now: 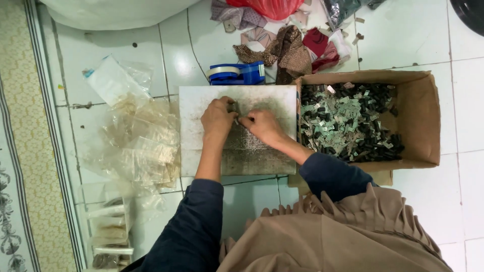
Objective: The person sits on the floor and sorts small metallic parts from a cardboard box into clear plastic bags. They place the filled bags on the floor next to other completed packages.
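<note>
In the head view, a small dark grey piece (234, 107) is pinched between the two hands over a worn white square board (262, 146) that lies flat on the white tiled floor (454, 100). The left hand (218, 118) is closed on the piece from the left, and the right hand (261, 125) meets it from the right with fingertips pressed to its lower edge; both are clenched on it. The piece is mostly hidden by the fingers, so its long axis cannot be told. The left hand is the nearer.

Just right of the board, touching its edge, stands an open brown cardboard box (421, 121) filled with small black and pale green pieces (350, 123). Beyond the board rests a blue tape dispenser (239, 73), with patterned cloth scraps (290, 48) behind it. To the left, clear plastic bags (138, 146) are heaped, and a white packet (112, 80) lies further off.
</note>
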